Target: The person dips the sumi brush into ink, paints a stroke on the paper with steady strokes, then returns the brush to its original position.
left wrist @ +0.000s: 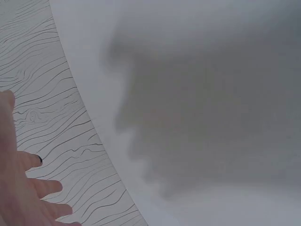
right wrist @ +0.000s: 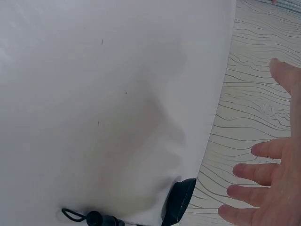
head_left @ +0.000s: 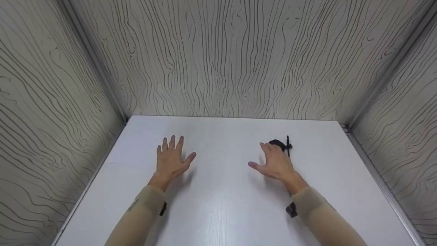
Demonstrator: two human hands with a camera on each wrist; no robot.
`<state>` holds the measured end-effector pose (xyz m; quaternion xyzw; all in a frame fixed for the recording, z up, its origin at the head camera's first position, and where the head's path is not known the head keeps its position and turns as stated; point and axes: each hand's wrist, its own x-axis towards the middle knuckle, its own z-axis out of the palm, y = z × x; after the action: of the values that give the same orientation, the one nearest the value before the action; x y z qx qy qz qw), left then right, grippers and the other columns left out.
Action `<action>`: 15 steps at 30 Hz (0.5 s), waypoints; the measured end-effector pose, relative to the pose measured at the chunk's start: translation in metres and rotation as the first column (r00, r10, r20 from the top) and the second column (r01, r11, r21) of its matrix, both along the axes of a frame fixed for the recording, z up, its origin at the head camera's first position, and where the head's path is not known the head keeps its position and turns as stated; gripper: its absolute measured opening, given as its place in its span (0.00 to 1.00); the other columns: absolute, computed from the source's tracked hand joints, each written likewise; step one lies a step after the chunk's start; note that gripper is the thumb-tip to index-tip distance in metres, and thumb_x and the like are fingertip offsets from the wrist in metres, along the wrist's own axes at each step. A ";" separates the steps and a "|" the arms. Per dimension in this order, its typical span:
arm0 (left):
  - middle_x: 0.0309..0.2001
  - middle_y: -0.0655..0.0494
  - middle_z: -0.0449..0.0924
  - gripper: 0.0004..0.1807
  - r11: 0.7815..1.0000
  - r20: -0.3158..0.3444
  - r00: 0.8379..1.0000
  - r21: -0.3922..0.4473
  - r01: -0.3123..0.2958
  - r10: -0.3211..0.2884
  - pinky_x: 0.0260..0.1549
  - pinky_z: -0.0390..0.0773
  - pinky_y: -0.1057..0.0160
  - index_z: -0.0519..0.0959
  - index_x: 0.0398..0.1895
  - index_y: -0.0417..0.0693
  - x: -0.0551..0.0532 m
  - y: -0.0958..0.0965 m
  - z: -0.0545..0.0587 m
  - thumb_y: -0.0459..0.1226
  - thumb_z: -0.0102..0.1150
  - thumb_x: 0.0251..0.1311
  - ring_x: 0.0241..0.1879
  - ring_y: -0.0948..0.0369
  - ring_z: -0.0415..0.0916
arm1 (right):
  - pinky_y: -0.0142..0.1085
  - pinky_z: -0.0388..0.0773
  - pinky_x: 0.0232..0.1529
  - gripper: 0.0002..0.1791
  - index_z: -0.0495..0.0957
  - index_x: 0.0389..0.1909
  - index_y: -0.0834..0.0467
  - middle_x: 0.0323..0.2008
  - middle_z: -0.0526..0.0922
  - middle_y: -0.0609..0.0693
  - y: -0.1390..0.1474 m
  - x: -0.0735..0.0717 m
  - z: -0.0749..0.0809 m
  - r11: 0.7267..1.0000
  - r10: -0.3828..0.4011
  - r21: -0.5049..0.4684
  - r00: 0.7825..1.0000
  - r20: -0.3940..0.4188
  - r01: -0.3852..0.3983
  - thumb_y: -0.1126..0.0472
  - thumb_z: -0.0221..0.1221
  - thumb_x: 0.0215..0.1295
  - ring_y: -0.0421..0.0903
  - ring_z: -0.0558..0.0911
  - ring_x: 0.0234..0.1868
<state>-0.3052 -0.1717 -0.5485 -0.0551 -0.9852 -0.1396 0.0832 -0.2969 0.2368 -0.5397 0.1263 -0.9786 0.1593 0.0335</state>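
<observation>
My left hand hovers over the white table with its fingers spread, and it holds nothing. In the left wrist view part of that hand shows at the left edge, above its shadow. My right hand is also held with straight fingers, thumb out to the side, and nothing in its grip. Nearest to it is a thin black rod with a pointed tip, partly hidden by the hand. Beside the rod is a rounded black piece. The right wrist view shows this dark, dish-like piece and a black knob with a cord loop.
The white table has a visible back edge. Panels with a wood-grain pattern rise behind it and at both sides, with grey metal strips at the corners. Black straps or devices sit under both wrists.
</observation>
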 end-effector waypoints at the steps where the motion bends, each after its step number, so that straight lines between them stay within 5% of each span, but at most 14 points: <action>1: 0.90 0.34 0.58 0.51 1.000 -0.007 1.000 0.001 0.006 -0.006 0.84 0.58 0.22 0.60 0.91 0.50 0.000 0.000 0.000 0.71 0.48 0.77 0.89 0.28 0.52 | 0.70 0.68 0.83 0.58 0.64 0.87 0.63 0.83 0.70 0.70 -0.001 0.000 0.001 1.000 0.001 -0.010 1.000 0.005 -0.001 0.24 0.61 0.73 0.72 0.69 0.85; 15: 0.81 0.35 0.74 0.46 0.999 0.006 0.999 -0.027 0.034 -0.034 0.79 0.73 0.30 0.68 0.86 0.42 0.006 -0.007 -0.003 0.66 0.51 0.81 0.82 0.31 0.69 | 0.67 0.73 0.80 0.49 0.71 0.83 0.60 0.79 0.78 0.66 -0.027 -0.010 0.011 0.998 0.020 -0.058 0.997 0.073 -0.016 0.29 0.62 0.76 0.70 0.76 0.81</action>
<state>-0.2995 -0.1790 -0.5519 -0.0724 -0.9861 -0.1279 0.0773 -0.3065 0.2099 -0.5283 0.1281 -0.9730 0.1919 -0.0005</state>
